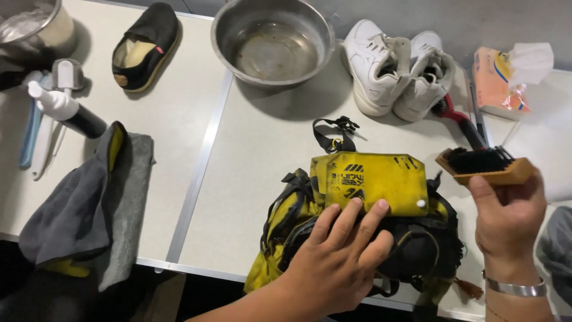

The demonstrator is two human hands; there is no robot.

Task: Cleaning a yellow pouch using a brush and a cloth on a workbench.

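Observation:
A yellow and black bag (369, 179) with black straps lies on the white table (250, 179) near its front edge. My left hand (342, 256) rests flat on the bag's front flap, fingers spread and pressing down. My right hand (506, 217) is raised to the right of the bag and grips a wooden brush (485, 165) with black bristles, bristles facing up. A silver bracelet sits on my right wrist.
A steel bowl (274, 42) with a little water stands at the back. Beside it are a pair of white sneakers (396, 65), a black shoe (146, 45), a tissue pack (500, 80), a red-handled brush (459, 119), grey cloths (89, 209) and a pump bottle (65, 110).

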